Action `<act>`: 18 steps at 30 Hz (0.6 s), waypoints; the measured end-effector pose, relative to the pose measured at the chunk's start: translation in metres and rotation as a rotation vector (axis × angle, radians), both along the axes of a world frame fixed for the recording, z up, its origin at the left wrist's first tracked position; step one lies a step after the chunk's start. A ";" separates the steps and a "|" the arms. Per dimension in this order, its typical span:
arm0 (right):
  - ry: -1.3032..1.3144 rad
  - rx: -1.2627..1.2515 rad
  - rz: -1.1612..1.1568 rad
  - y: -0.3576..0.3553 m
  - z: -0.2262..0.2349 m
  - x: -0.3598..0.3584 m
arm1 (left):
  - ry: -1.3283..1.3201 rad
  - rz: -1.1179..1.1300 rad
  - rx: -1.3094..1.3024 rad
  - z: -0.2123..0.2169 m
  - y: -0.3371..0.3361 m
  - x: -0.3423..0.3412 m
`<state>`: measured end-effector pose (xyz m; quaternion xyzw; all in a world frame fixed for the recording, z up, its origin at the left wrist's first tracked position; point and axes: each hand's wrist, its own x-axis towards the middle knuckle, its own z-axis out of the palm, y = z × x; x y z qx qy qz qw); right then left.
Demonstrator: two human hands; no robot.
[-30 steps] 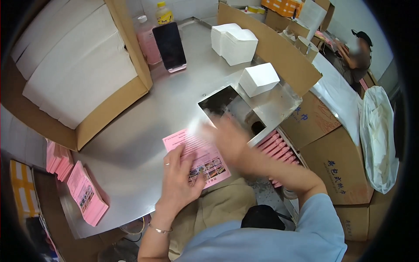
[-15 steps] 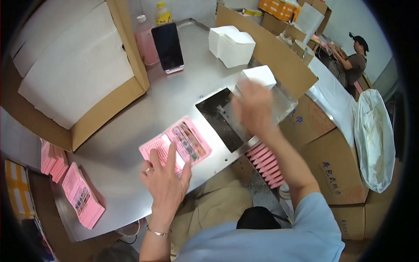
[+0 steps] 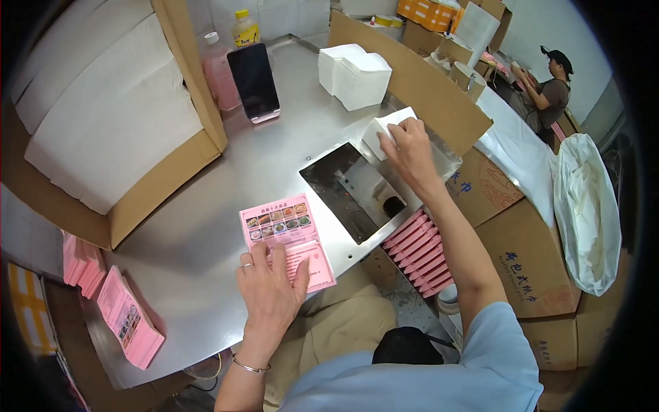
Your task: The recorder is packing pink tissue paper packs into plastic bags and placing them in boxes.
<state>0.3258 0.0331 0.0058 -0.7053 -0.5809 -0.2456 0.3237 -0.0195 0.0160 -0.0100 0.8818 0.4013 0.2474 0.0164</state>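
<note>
My left hand (image 3: 271, 281) lies with its fingers apart on a flat pink printed packet (image 3: 285, 223), which carries rows of small pictures at its far end. The packet is on the steel table just left of a dark rectangular opening (image 3: 340, 199). Beyond that opening my right hand (image 3: 412, 147) reaches to a low stack of white paper napkins (image 3: 381, 130). Its thumb and fingers are closed at the near right edge of the stack; whether a single napkin is lifted cannot be made out.
A taller napkin stack (image 3: 353, 75) stands farther back, before a cardboard divider (image 3: 412, 82). A phone on a stand (image 3: 254, 82) and two bottles are at the back left. Pink packets (image 3: 130, 316) lie at left; more (image 3: 419, 254) fill a row below the table edge. Another person (image 3: 549, 89) works far right.
My right hand has moved from above the opening onto the low napkin stack. Under my left hand the pink packet now lies turned differently, and the white strip on it is no longer visible.
</note>
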 end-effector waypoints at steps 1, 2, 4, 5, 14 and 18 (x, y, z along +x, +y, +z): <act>-0.041 -0.016 -0.005 0.000 0.000 0.000 | -0.007 -0.004 0.039 0.000 0.001 0.000; -0.041 -0.018 -0.005 0.000 0.001 0.003 | -0.015 -0.008 0.077 0.000 0.001 0.001; 0.046 -0.094 -0.051 0.003 0.004 0.009 | -0.014 0.006 0.060 0.004 -0.001 0.001; 0.047 -0.095 -0.051 0.002 0.004 0.012 | -0.014 0.021 0.043 0.006 -0.003 0.002; -0.191 -0.215 0.510 -0.049 -0.022 -0.115 | -0.207 -0.167 -0.171 0.007 -0.005 -0.001; -0.081 -0.074 0.855 -0.070 -0.039 -0.178 | -0.055 -0.092 -0.145 0.006 0.005 -0.011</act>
